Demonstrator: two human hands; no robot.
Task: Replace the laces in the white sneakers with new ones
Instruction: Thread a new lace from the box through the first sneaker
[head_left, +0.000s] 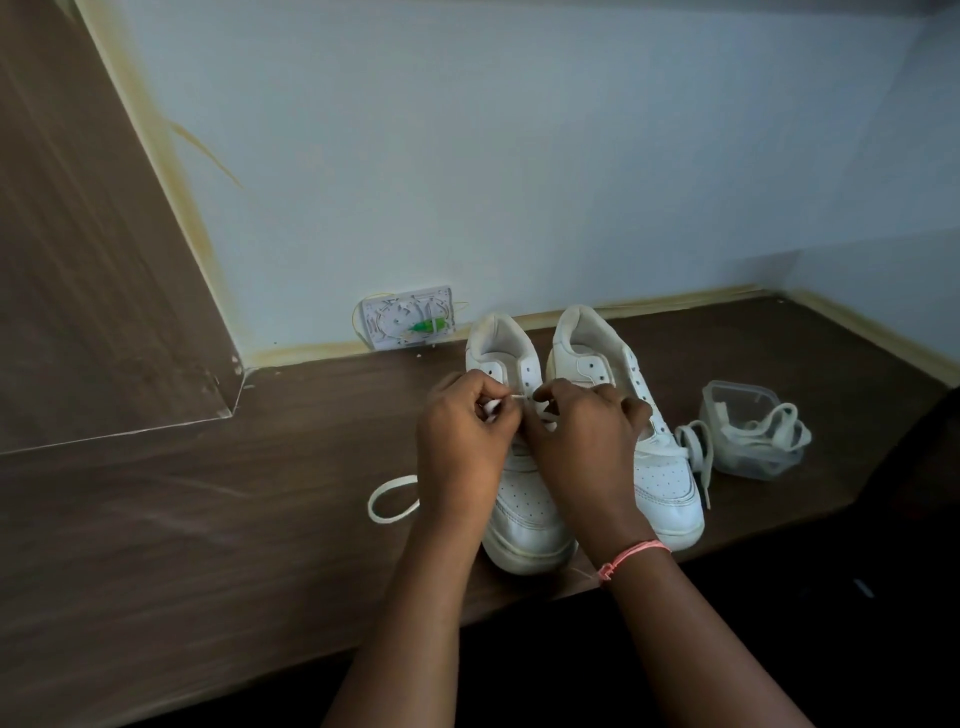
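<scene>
Two white sneakers stand side by side on the dark wooden desk, toes toward me. Over the left sneaker (524, 525) both my hands work at its eyelets. My left hand (462, 441) pinches the tip of a white lace near an upper eyelet. My right hand (576, 441) has its fingers curled on the lace at the tongue. A loop of that lace (387, 501) lies on the desk to the left. The right sneaker (660, 478) has a lace threaded only low down, with its ends trailing off to the right.
A clear plastic container (743, 400) with more white laces stands right of the sneakers. A white wall box (408, 317) with a green part sits at the wall behind. A wooden panel (93, 260) rises at the left. The desk's front edge runs below the shoes.
</scene>
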